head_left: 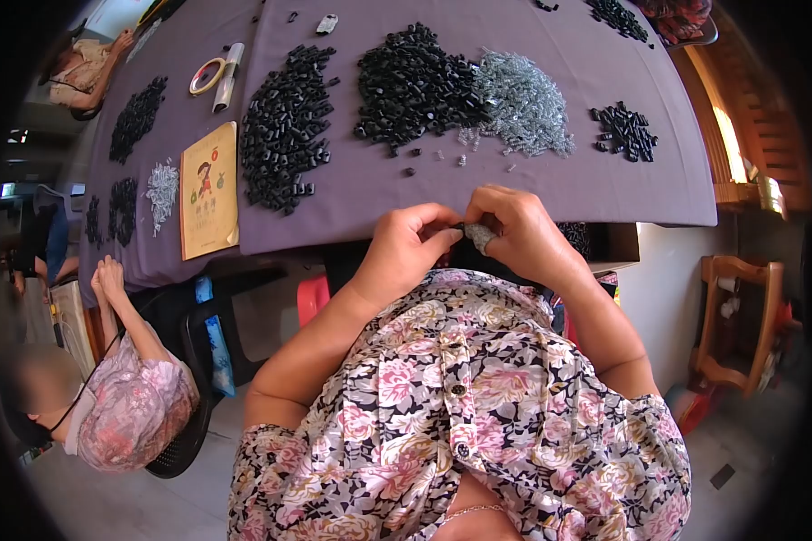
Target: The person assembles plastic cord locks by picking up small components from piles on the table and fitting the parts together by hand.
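At the table's near edge my left hand [408, 248] and my right hand [518, 227] meet, fingertips pinched together. A small black plastic piece [461, 229] shows between them, mostly hidden by the fingers. My left thumb and index finger close on it. A pale grey wrap [481, 237] covers my right thumb, and what the right fingers pinch is hidden. Beyond my hands lie a big pile of black plastic pieces [415, 90] and, touching it, a heap of clear plastic pieces [525, 106]. A few loose pieces are scattered in front.
Left of centre is another black pile [287, 131], beside a yellow booklet [209, 191] and a tape roll [207, 77]. A smaller black pile [624, 132] lies at right on the purple cloth [659, 189]. A co-worker [131, 397] sits at left; a wooden chair [740, 320] stands at right.
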Demonstrator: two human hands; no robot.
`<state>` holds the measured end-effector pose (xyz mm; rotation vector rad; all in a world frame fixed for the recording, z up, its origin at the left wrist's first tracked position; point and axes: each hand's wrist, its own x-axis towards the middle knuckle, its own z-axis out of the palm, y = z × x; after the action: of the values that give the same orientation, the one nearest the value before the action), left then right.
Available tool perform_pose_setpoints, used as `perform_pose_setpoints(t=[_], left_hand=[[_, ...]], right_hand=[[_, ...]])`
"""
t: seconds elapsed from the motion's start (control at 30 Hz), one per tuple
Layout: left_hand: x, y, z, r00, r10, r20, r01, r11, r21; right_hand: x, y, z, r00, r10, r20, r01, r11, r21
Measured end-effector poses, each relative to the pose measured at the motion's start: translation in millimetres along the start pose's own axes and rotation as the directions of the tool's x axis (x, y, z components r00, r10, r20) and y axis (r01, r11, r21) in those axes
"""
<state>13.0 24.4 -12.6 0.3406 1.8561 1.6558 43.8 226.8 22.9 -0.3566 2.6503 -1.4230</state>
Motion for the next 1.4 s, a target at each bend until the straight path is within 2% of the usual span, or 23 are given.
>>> perform_pose_setpoints(t=[0.13,0.2,0.33,0.43,0.53,0.63,0.73,0.77,0.83,0.87,1.0,1.2,1.3,1.4], left_hand=[[-3,4,0,1.000,0.008,-0.021,-0.006,0.996,0.087],[-4,4,0,0.998,0.061,-0.020,-0.058,0.993,0.102],[-5,3,-4,0.991,0.129,-0.036,-0.121,0.978,0.168],[-4,0,-6,0.999,-0.003,-0.038,0.003,1.000,-0.003],[-9,4,-8,0.994,0.026,-0.108,-0.024,0.999,0.023],[-11,-5,-13,0.983,0.068,-0.174,-0.075,0.996,-0.038],[-8,-14,-21,0.949,0.140,-0.284,-0.159,0.986,-0.045],[-8,-14,-25,0.948,0.107,-0.300,-0.144,0.984,-0.104],[-9,-5,-32,0.946,0.036,-0.323,-0.113,0.969,-0.221],[-8,-7,-36,0.945,0.029,-0.326,-0.111,0.966,-0.235],[-7,-10,-42,0.944,0.048,-0.326,-0.144,0.950,-0.279],[-10,-9,-46,0.941,0.046,-0.335,-0.141,0.954,-0.264],[-8,-11,-47,0.943,0.047,-0.329,-0.145,0.949,-0.280],[-6,-11,-46,0.942,0.044,-0.333,-0.143,0.950,-0.279]], right_hand=[[-1,-1,3,1.000,0.016,0.003,-0.016,1.000,0.012],[-2,-8,4,1.000,0.019,0.008,-0.019,1.000,0.019],[-2,-14,12,0.994,-0.111,0.002,0.108,0.964,-0.241],[2,-28,15,0.990,-0.134,0.033,0.137,0.921,-0.365],[6,-36,18,0.988,-0.141,0.067,0.156,0.917,-0.368],[9,-45,23,0.987,-0.148,0.063,0.160,0.932,-0.326],[23,-48,17,0.994,0.030,0.104,-0.030,1.000,0.006],[32,-39,14,0.998,0.063,0.026,-0.065,0.995,0.076],[53,-14,12,0.983,-0.081,-0.166,0.052,0.984,-0.171],[59,-9,15,0.975,-0.151,-0.164,0.104,0.958,-0.266],[71,-12,34,0.937,-0.346,-0.044,0.297,0.858,-0.419],[85,2,44,0.945,-0.327,0.005,0.286,0.818,-0.499],[87,3,43,0.959,-0.284,0.014,0.253,0.829,-0.499],[82,-3,28,0.986,-0.168,-0.002,0.167,0.980,-0.112]])
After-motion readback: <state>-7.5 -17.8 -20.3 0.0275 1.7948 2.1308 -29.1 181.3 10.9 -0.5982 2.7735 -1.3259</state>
